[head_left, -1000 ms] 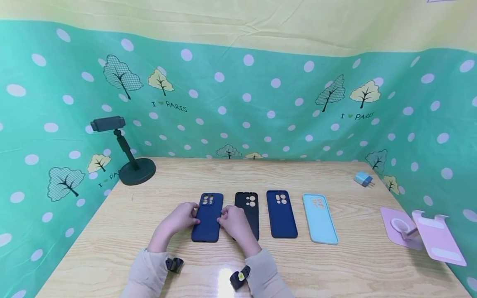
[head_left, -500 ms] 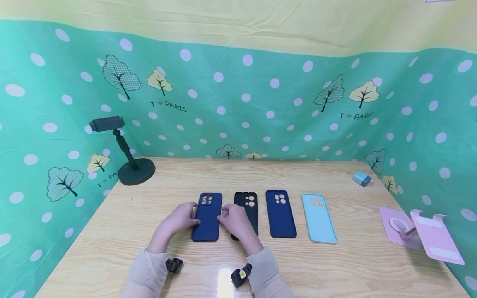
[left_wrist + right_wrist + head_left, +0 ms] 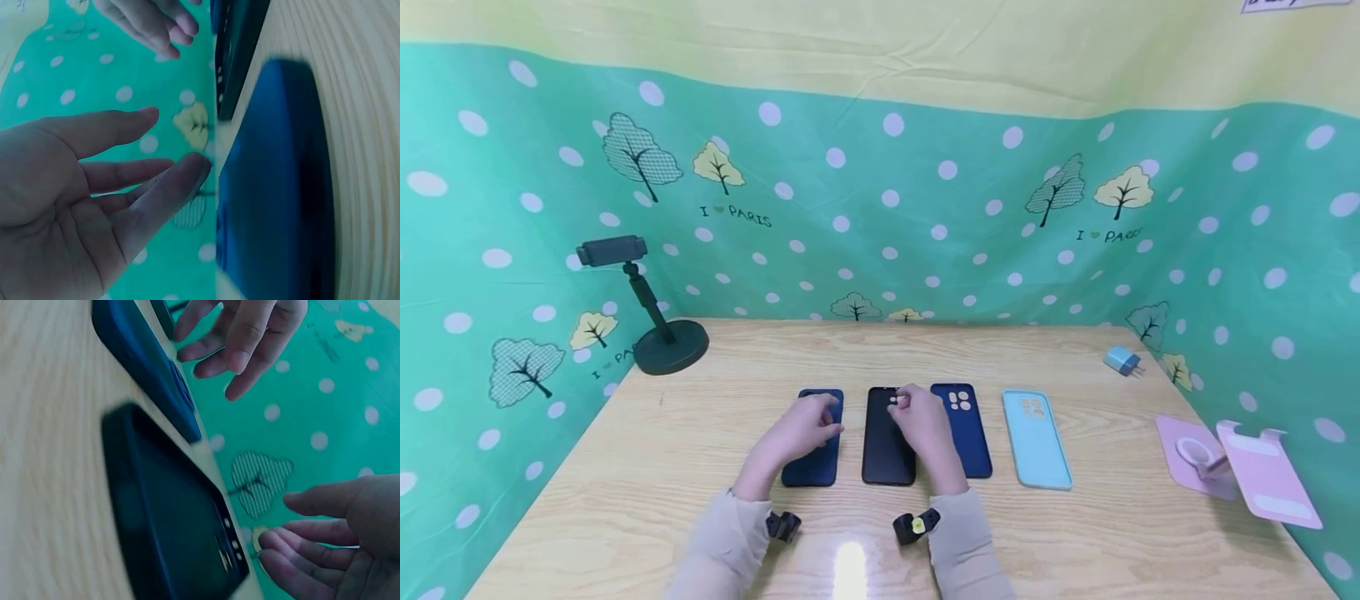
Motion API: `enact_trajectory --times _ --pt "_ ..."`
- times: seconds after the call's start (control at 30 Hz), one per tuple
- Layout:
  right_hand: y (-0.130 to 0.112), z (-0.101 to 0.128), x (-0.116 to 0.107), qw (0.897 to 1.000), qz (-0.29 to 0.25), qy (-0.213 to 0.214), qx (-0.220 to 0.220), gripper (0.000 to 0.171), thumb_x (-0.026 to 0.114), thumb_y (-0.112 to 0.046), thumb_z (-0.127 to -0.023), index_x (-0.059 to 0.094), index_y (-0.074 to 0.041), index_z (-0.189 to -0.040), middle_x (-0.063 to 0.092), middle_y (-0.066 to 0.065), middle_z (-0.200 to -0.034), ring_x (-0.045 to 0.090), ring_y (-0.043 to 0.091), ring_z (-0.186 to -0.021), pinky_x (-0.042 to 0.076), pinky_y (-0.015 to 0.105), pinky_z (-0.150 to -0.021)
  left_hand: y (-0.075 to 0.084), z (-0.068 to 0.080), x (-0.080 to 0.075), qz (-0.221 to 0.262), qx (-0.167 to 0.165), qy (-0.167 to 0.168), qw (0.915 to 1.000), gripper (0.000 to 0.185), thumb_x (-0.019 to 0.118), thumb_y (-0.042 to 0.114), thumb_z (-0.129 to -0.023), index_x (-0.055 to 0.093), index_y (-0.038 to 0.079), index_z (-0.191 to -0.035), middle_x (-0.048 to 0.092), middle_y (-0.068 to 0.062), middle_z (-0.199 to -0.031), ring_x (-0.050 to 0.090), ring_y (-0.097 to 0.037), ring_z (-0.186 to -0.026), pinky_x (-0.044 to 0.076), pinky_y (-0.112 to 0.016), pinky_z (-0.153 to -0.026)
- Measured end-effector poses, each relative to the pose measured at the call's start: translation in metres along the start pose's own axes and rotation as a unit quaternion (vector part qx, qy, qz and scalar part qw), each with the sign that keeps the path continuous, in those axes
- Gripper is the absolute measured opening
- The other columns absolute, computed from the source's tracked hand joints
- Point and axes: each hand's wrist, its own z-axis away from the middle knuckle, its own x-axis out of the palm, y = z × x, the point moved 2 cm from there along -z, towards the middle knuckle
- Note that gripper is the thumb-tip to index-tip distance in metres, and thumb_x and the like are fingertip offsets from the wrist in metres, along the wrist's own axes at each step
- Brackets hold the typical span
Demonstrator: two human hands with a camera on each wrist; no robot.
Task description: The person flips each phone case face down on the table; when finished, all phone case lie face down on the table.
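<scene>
A dark blue phone case (image 3: 811, 472) lies back side up at the left of a row on the table. My left hand (image 3: 802, 429) hovers over it with relaxed, spread fingers, covering its upper part in the head view; the left wrist view shows nothing between those fingers. To its right is a black phone case (image 3: 886, 454), its hollow inside facing up in the right wrist view. Fingers loosely bent, my right hand (image 3: 927, 423) hangs above that black case's right edge and holds nothing. It partly hides a second dark blue case (image 3: 976, 446).
A light blue phone case (image 3: 1040, 450) ends the row on the right. Beyond it stand a pink folding stand (image 3: 1270, 475) and a blue charger plug (image 3: 1122, 360). A black phone stand (image 3: 670, 346) occupies the back left corner. A patterned cloth (image 3: 820, 192) hangs behind the table.
Both hands have let go of the left dark blue case's sides and lifted. The left hand moved right, over that case; the right hand moved right, up to the black case's right edge.
</scene>
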Motion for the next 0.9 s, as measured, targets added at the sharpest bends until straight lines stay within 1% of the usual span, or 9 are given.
enact_trajectory --times 0.13,0.27,0.37,0.43,0.53,0.63,0.73,0.8,0.9 --pt "0.010 -0.002 -0.007 0.998 0.033 -0.010 0.045 0.029 0.070 -0.017 -0.087 0.068 -0.002 -0.112 0.070 0.006 -0.089 0.066 0.019 -0.079 0.053 0.035 -0.070 0.010 -0.011 0.012 -0.008 0.000 -0.002 1.0000 0.045 0.068 0.010 -0.089 0.054 -0.010 -0.127 0.068 -0.009 -0.081 0.061 -0.012 -0.061 0.049 -0.026 -0.057" --pt "0.016 -0.002 -0.008 0.995 0.056 -0.038 0.070 0.031 0.071 -0.018 -0.087 0.067 -0.002 -0.113 0.072 0.010 -0.095 0.068 0.023 -0.086 0.054 0.039 -0.073 0.018 -0.021 0.022 0.002 -0.047 -0.022 0.9986 0.050 0.067 0.015 -0.090 0.051 -0.009 -0.131 0.067 -0.012 -0.087 0.061 -0.015 -0.063 0.049 -0.028 -0.059" --pt "0.018 -0.002 -0.008 0.994 0.068 -0.049 0.066 0.031 0.072 -0.015 -0.086 0.067 -0.001 -0.113 0.071 0.009 -0.092 0.066 0.022 -0.081 0.054 0.039 -0.071 0.023 -0.026 0.029 0.011 -0.079 -0.037 0.9961 0.051 0.067 0.016 -0.091 0.050 -0.009 -0.131 0.066 -0.012 -0.084 0.060 -0.016 -0.060 0.048 -0.027 -0.057" --pt "0.019 -0.001 -0.007 0.994 0.074 -0.053 0.063 0.032 0.072 -0.012 -0.085 0.067 0.000 -0.114 0.069 0.008 -0.087 0.063 0.020 -0.076 0.052 0.037 -0.068 0.025 -0.029 0.033 0.010 -0.087 -0.040 0.9953 0.042 0.067 0.014 -0.091 0.055 -0.009 -0.123 0.063 -0.010 -0.078 0.058 -0.017 -0.057 0.045 -0.027 -0.055" --pt "0.019 -0.001 -0.005 0.994 0.076 -0.054 0.052 0.032 0.072 -0.007 -0.084 0.067 0.001 -0.115 0.067 0.006 -0.082 0.060 0.018 -0.072 0.052 0.035 -0.068 0.027 -0.032 0.038 -0.008 -0.080 -0.029 0.9963 0.024 0.067 0.009 -0.089 0.061 -0.008 -0.104 0.057 -0.007 -0.069 0.053 -0.016 -0.055 0.041 -0.025 -0.054" --pt "0.019 -0.001 -0.002 0.995 0.069 -0.051 0.048 0.031 0.072 -0.003 -0.084 0.066 0.003 -0.113 0.068 0.006 -0.084 0.063 0.018 -0.077 0.053 0.036 -0.073 0.026 -0.034 0.040 -0.027 -0.070 -0.017 0.9970 0.010 0.068 0.004 -0.086 0.061 -0.004 -0.086 0.052 -0.004 -0.064 0.050 -0.015 -0.054 0.039 -0.024 -0.054" --pt "0.019 -0.001 0.001 0.996 0.057 -0.052 0.049 0.029 0.070 0.000 -0.084 0.066 0.003 -0.112 0.069 0.008 -0.087 0.064 0.018 -0.080 0.054 0.035 -0.074 0.024 -0.034 0.041 -0.036 -0.072 -0.008 0.9967 0.015 0.068 -0.001 -0.083 0.058 0.000 -0.071 0.052 -0.003 -0.059 0.053 -0.015 -0.052 0.040 -0.023 -0.053" --pt "0.018 0.000 0.003 0.996 0.044 -0.057 0.058 0.028 0.068 0.001 -0.085 0.065 0.004 -0.113 0.069 0.009 -0.088 0.063 0.018 -0.078 0.053 0.033 -0.070 0.022 -0.034 0.040 -0.039 -0.077 -0.006 0.9963 0.023 0.068 -0.002 -0.082 0.054 0.004 -0.065 0.055 -0.004 -0.058 0.057 -0.015 -0.052 0.042 -0.023 -0.052" --pt "0.018 0.000 0.004 0.995 0.031 -0.066 0.063 0.028 0.065 0.003 -0.087 0.064 0.004 -0.115 0.067 0.008 -0.088 0.061 0.016 -0.072 0.051 0.028 -0.063 0.019 -0.034 0.039 -0.027 -0.086 -0.010 0.9959 0.027 0.068 -0.002 -0.082 0.051 0.006 -0.063 0.058 -0.006 -0.060 0.063 -0.017 -0.054 0.043 -0.022 -0.052"
